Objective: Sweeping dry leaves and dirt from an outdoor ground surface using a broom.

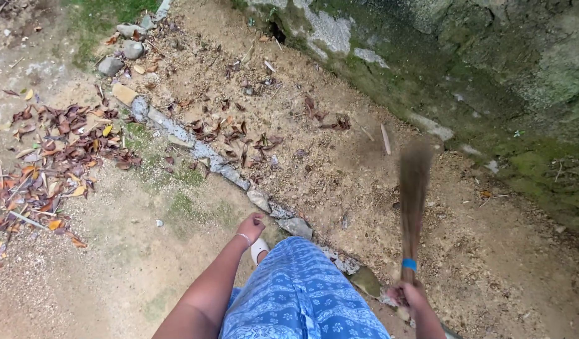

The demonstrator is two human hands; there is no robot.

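A brown bundled-twig hand broom (413, 207) with a blue band around its neck stands nearly upright over the sandy ground on the right, its splayed bristle end blurred so that the tips and where they meet the soil are hard to make out. Its lower end is clamped in the right hand (407, 296), fingers curled around the handle just below the blue band; the butt of the handle is hidden inside the fist, and the wrist is cut off by the bottom edge. The broom rises straight up and away from that grip toward the mossy stone wall (509, 81). The left hand (250, 226), with a thin bracelet at the wrist, hangs loose and holds nothing, fingers lightly curled near a line of grey edging stones (201, 150). A white shoe (259, 248) peeks out just beside it, mostly hidden by the blue patterned cloth skirt (302, 295). A heap of dry red-brown leaves (51, 157) lies well apart to the left.
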